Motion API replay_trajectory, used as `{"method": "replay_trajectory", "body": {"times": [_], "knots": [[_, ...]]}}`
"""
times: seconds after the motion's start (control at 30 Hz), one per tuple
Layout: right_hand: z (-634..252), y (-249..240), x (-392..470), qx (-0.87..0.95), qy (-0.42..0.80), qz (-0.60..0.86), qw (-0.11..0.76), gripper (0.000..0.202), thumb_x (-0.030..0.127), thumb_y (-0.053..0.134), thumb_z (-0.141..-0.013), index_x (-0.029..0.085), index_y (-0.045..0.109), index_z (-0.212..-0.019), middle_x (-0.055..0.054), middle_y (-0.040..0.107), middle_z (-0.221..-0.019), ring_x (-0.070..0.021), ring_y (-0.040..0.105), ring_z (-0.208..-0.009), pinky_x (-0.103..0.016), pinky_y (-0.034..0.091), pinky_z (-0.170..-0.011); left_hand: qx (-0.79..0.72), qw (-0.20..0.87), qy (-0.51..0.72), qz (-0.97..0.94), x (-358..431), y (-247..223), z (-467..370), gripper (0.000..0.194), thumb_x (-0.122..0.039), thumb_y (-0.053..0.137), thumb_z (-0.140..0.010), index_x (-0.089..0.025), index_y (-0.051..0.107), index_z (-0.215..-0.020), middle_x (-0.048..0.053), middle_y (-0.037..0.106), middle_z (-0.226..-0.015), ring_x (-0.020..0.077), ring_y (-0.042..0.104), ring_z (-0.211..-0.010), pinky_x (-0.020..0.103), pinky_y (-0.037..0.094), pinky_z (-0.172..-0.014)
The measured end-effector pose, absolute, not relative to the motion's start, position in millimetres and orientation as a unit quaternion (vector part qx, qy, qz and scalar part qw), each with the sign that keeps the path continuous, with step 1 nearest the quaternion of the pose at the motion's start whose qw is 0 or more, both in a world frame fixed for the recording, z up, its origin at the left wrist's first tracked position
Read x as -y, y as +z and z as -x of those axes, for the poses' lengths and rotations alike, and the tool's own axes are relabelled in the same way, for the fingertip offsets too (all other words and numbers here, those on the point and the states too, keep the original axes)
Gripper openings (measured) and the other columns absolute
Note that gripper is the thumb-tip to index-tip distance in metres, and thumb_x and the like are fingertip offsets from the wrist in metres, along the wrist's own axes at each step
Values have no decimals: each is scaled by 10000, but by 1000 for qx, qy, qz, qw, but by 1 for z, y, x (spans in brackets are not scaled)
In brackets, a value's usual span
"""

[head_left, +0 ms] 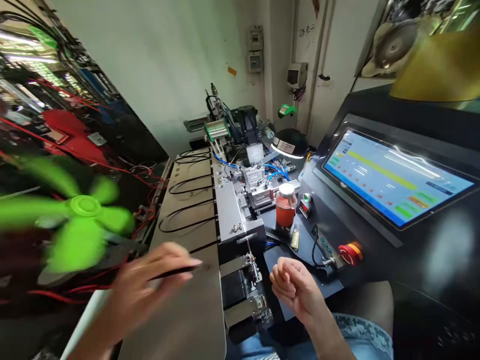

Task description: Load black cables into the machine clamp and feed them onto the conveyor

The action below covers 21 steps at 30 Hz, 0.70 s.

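Smeared by motion, my left hand (150, 285) hovers above the beige work surface (187, 310) at the lower left. Its thumb and fingers close around a thin black object (176, 272), too blurred to name exactly. My right hand (294, 287) is closed, fingers curled and thumb pressed on them; whatever they hold, if anything, is hidden. It is above the dark right-hand work surface, just right of small metal clamp fixtures (255, 267). Several black cables (187, 222) lie looped across the beige surface, their ends running toward a metal machine block (230, 210).
A green fan (84, 207) spins close on the left. A red-filled jar (285, 207) with a white lid and a small vial (295, 237) stand beyond my right hand. On the right are a touchscreen (397, 175) and a red emergency stop button (349, 254). A solder-wire spool (217, 130) sits behind.
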State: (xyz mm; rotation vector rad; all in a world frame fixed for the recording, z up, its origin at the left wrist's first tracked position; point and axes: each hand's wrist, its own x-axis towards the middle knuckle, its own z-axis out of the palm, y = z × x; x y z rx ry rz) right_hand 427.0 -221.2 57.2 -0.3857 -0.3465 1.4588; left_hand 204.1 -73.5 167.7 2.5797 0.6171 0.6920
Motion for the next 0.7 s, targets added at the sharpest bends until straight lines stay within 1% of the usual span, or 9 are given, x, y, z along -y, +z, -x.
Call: {"method": "replay_trajectory", "body": {"times": [0.07, 0.1, 0.17, 0.23, 0.3, 0.37, 0.43, 0.57, 0.7], "knots": [[-426, 53, 223, 179, 634, 224, 718, 415, 384, 655, -834, 175, 432, -553, 84, 291, -461, -50, 194, -408, -176, 163, -367, -182, 293, 162, -925, 77, 150, -229, 195, -322, 521, -924, -244, 686, -994, 5, 628, -853, 109, 596, -733, 192, 482, -648], [-425, 50, 224, 192, 616, 260, 719, 435, 394, 666, -820, 179, 414, -537, 87, 285, -450, -52, 196, -408, -181, 160, -367, -180, 333, 139, -915, 80, 141, -242, 219, -292, 484, -942, -237, 687, -1005, 11, 625, -841, 109, 592, -734, 192, 471, -653], [-425, 45, 224, 228, 561, 354, 712, 450, 395, 680, -801, 181, 406, -515, 86, 296, -432, -53, 218, -407, -188, 173, -377, -196, 381, 140, -893, 88, 124, -263, 230, -260, 468, -947, -209, 691, -977, 21, 630, -831, 116, 592, -746, 201, 458, -672], [-424, 42, 222, 274, 478, 462, 695, 382, 354, 683, -800, 169, 473, -539, 62, 393, -463, -64, 317, -436, -193, 252, -416, -212, 406, 158, -875, 96, 110, -274, 202, -259, 498, -931, -192, 689, -933, 22, 642, -825, 123, 598, -753, 208, 454, -680], [-421, 41, 219, 323, 397, 540, 668, 212, 297, 681, -801, 158, 587, -671, 16, 540, -596, -97, 467, -550, -209, 368, -523, -224, 417, 172, -864, 102, 99, -277, 183, -262, 515, -920, -186, 681, -909, 20, 648, -818, 128, 602, -750, 212, 453, -678], [-417, 41, 216, 354, 364, 567, 649, 118, 278, 662, -814, 165, 629, -825, -15, 608, -738, -131, 542, -669, -230, 424, -618, -235, 414, 182, -860, 105, 92, -274, 180, -258, 513, -919, -183, 673, -884, 16, 644, -802, 127, 599, -737, 214, 449, -674], [-412, 41, 213, 366, 370, 564, 641, 127, 296, 617, -848, 171, 626, -868, -19, 615, -762, -135, 549, -672, -230, 434, -611, -242, 404, 188, -862, 107, 87, -272, 185, -252, 507, -920, -179, 667, -865, 16, 636, -789, 124, 595, -726, 211, 443, -664], [-410, 42, 213, 406, 356, 578, 611, 175, 292, 552, -891, 168, 616, -787, -8, 590, -697, -124, 513, -619, -223, 405, -568, -232, 355, 176, -888, 109, 87, -270, 188, -253, 499, -924, -181, 666, -876, 14, 606, -777, 110, 567, -671, 199, 419, -613], [-425, 50, 216, 539, 353, 581, 497, 187, 223, 580, -865, 169, 589, -686, 29, 518, -602, -103, 437, -562, -221, 331, -538, -146, 251, 92, -952, 102, 95, -266, 218, -228, 474, -929, -182, 654, -814, 6, 572, -750, 109, 528, -636, 212, 376, -588]]}}
